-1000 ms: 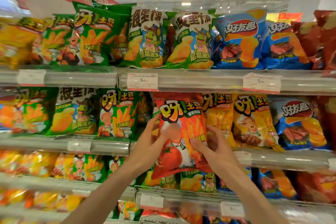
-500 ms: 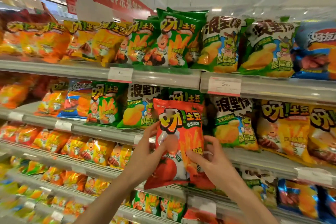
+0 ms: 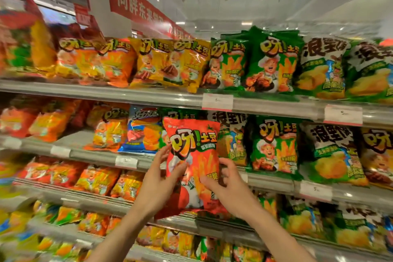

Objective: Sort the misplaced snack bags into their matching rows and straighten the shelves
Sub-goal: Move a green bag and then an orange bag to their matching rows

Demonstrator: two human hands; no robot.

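I hold a red snack bag with a tomato picture upright in front of the second shelf. My left hand grips its left edge and my right hand grips its lower right side. Behind it on that shelf stand a blue bag, a green bag and white-topped green bags. Orange-red bags of similar design stand further left on the same shelf. The bottom of the held bag hides part of the shelf rail.
The top shelf carries orange, yellow and green bags. Lower shelves hold more orange-red bags. Price tags sit on the rails. A red banner hangs overhead.
My view has swung left along the shelves, and the red bag has travelled left with both hands still on it, from the yellow bags to in front of the blue and green ones.
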